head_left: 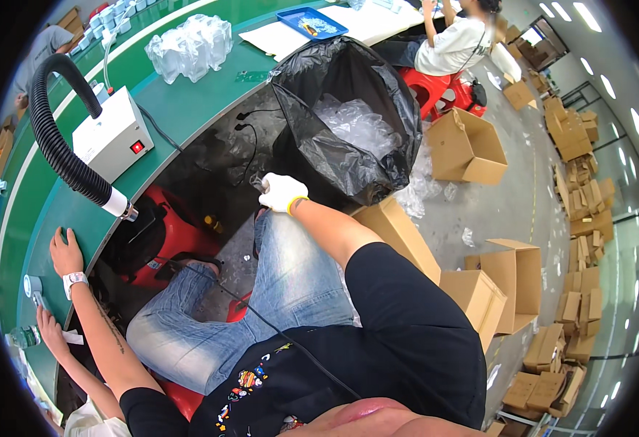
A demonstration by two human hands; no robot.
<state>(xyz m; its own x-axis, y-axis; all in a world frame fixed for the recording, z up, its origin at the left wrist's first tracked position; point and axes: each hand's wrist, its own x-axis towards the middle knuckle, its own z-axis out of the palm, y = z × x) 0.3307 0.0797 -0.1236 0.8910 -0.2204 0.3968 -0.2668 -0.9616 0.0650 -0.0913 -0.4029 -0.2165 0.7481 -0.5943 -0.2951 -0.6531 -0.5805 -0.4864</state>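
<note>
My left hand [66,253] is bare and rests on the edge of the green worktable [50,211], fingers apart and holding nothing. Above it hangs the metal-tipped nozzle of a black flexible hose [50,135], which rises from a white box [114,135] with a red switch. My right hand [283,193], in a white glove, is held over my knee with its fingers curled. A small dark or greyish thing shows at the fingertips, too small to name. Beyond this hand stands a bin [297,156] lined with a black plastic bag [385,80], holding clear plastic pieces [356,124].
A stack of clear plastic trays [192,47] and a blue tray [310,24] sit on the table. A co-worker's hand [52,333] is near my left forearm. Open cardboard boxes [468,146] stand at my right. A person [450,47] sits on a red stool [425,87].
</note>
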